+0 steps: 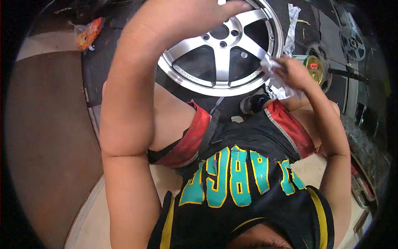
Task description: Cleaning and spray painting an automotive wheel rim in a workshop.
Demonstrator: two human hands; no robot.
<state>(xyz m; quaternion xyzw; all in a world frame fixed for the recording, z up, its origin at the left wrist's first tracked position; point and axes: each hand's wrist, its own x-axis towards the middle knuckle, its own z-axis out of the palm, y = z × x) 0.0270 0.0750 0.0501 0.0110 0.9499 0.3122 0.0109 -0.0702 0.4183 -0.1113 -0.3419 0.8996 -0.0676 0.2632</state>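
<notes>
The silver five-spoke wheel [222, 62] lies between the two hands. At the wheel's upper left, the left hand [192, 16] reaches across it, cut by the picture edge; whether it grips I cannot tell. At the wheel's right edge, the right hand [295, 74] pinches a crumpled white wipe [271, 66]. The hands are well apart.

On my feed, a silver spoked wheel rim [222, 68] faces me, top centre; a crumpled whitish wipe [270, 65] meets its right edge.
</notes>
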